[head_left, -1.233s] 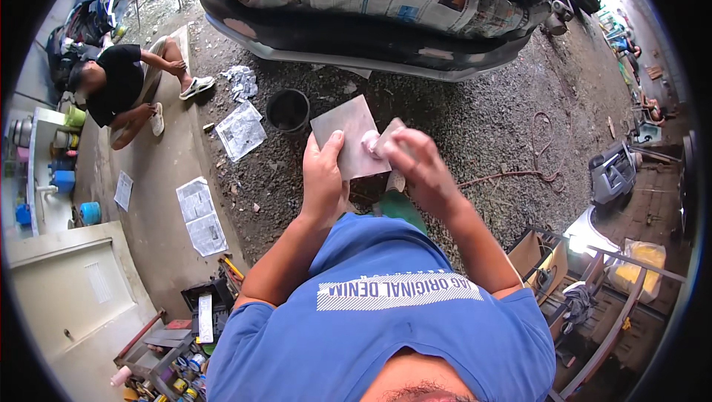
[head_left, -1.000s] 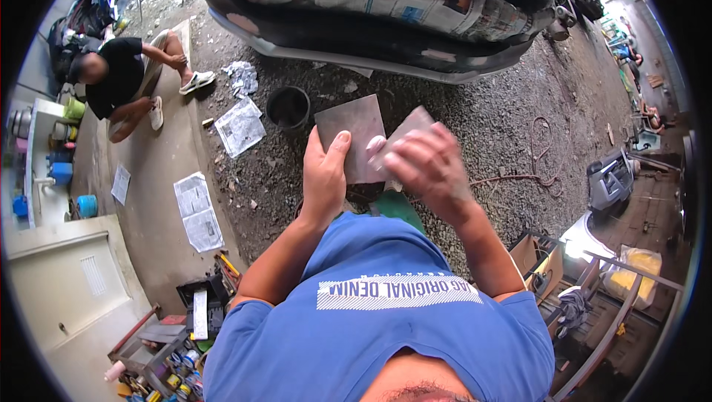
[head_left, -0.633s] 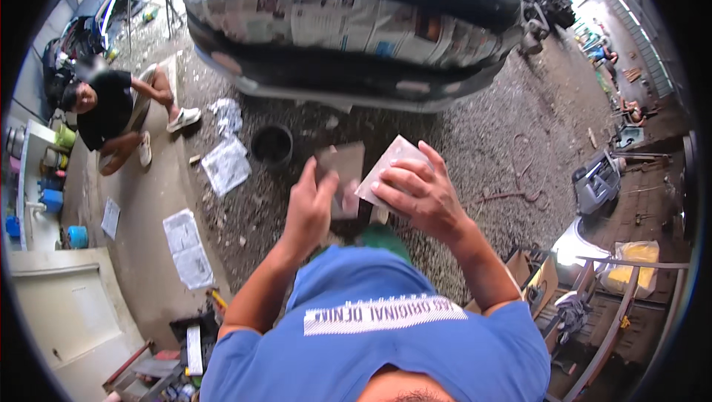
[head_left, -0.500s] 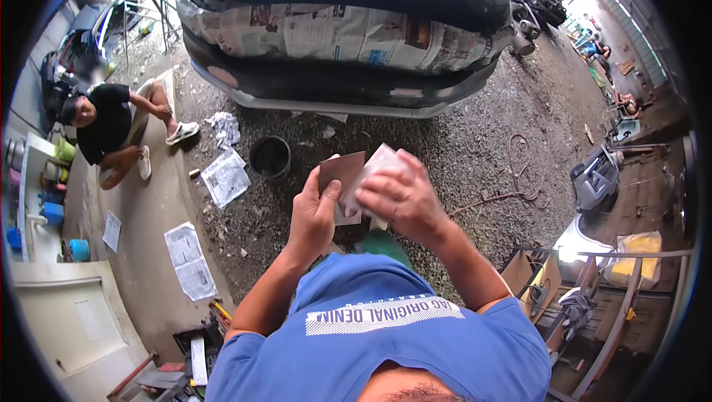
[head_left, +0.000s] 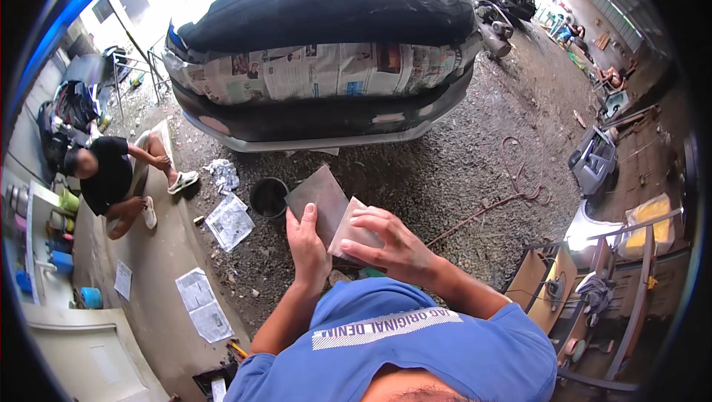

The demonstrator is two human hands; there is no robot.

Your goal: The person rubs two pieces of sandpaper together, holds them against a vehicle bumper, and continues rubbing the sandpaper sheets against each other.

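My left hand (head_left: 307,250) grips a flat, square, brownish-grey plate (head_left: 319,190) by its lower left edge, thumb on top. In my right hand (head_left: 393,242) is a thin, pale pinkish square piece (head_left: 347,230), the fingers spread over its face. That pale piece overlaps the right side of the plate, tilted against it. Whether anything lies between the two cannot be made out. Both hands are in front of my chest, above the gravel. Beyond them stands a car's bumper (head_left: 311,124), dark with pale patches, below a band of newspaper (head_left: 297,76) covering the car.
A black bucket (head_left: 268,198) stands just left of the plate. Newspaper sheets (head_left: 230,220) lie on the ground. At left a person (head_left: 111,172) sits by the concrete strip. A reddish hose (head_left: 482,209) curls over the gravel; a metal rack (head_left: 645,298) is at right.
My view has shifted, so the car sits lower and further left. The plate shows more of its face, and my right hand with the pale piece has come lower along it.
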